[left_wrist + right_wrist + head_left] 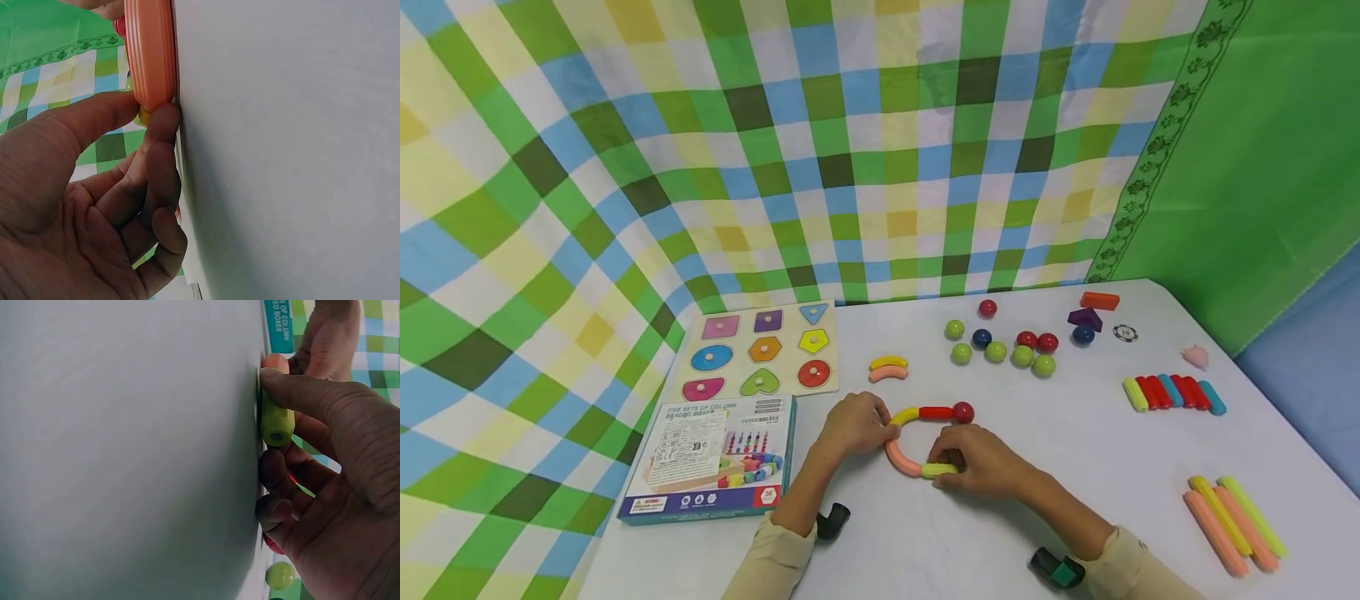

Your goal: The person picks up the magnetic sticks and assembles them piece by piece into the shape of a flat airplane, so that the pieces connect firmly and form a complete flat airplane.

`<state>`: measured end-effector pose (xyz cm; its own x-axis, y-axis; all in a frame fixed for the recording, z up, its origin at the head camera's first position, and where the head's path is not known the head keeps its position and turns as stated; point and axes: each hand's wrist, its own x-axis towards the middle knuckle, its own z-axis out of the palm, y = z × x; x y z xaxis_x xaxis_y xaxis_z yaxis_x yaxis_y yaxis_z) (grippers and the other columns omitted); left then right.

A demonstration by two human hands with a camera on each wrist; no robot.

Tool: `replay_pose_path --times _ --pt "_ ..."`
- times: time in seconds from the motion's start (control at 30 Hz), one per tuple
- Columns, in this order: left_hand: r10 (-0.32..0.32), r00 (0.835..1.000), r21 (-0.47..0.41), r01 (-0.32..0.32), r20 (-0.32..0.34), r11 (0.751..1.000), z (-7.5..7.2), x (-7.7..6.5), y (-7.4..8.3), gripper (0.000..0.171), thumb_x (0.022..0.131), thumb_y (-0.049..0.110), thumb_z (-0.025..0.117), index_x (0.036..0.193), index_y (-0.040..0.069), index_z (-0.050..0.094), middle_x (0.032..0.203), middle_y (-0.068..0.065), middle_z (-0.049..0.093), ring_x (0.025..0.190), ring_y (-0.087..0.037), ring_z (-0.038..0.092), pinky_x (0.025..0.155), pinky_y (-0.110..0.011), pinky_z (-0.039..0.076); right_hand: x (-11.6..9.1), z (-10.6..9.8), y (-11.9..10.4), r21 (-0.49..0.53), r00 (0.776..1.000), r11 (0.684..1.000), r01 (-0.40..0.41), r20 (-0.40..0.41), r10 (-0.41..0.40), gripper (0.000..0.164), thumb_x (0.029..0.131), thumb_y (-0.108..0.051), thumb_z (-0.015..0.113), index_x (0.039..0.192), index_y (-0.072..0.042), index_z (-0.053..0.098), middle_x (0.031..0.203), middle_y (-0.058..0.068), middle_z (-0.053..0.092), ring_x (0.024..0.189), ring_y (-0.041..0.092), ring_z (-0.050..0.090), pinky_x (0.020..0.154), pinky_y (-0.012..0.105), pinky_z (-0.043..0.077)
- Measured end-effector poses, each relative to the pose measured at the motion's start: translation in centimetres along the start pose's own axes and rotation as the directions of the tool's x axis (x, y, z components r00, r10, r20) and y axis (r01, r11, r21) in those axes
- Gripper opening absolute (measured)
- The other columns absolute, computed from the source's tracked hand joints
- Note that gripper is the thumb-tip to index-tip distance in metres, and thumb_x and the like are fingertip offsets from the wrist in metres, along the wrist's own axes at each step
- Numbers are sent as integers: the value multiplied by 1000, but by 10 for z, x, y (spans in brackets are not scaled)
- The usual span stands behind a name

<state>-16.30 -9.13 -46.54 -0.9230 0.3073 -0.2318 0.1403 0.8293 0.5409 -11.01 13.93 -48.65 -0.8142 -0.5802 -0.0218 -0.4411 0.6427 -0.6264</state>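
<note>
On the white table lies a C-shaped row of small pieces: a red ball [962, 412], a red rod [936, 412], a curved yellow piece [906, 415], a curved salmon-pink piece [901, 459] and a short yellow-green rod [939, 470]. My left hand [856, 423] pinches the salmon piece [150, 53] between thumb and forefinger, at its end beside the yellow one. With thumb and fingers, my right hand [976, 461] grips the yellow-green rod [277, 419], whose near end shows a dark hole. That rod's other end meets the salmon piece.
Left are a bead-set box [718, 454] and a shape puzzle board [790, 337]. Two curved pieces [888, 368] lie behind the row. Several green balls [996, 351], with red and blue ones, sit farther back. Rightward lie short rods [1175, 393] and long sticks [1232, 521].
</note>
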Motion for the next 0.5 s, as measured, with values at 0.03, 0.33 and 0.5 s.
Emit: replay_pose_path --times 0.03,0.33,0.5 --pt "0 1000 -1 0 -1 1000 0 0 0 20 79 35 74 79 17 67 62 4 57 64 -16 53 58 -29 42 0 0 -1 -4 1000 1000 -5 2 5 22 76 -32 80 94 -31 68 85 -20 58 75 5 52 68 23 46" --pt "-4 1000 7 4 -9 1000 0 0 -1 20 79 35 74 79 17 67 65 4 57 65 -16 53 58 -30 42 -7 -6 -2 12 999 999 -35 25 35 24 77 -36 78 98 -29 68 86 -19 59 76 4 54 71 23 47" --pt "-2 1000 14 2 -2 1000 -1 -1 1 20 79 35 74 80 16 67 64 4 57 65 -16 53 59 -30 42 -20 -26 10 74 993 993 -97 -61 102 21 83 -31 74 102 -25 68 84 -17 59 77 9 55 69 24 48"
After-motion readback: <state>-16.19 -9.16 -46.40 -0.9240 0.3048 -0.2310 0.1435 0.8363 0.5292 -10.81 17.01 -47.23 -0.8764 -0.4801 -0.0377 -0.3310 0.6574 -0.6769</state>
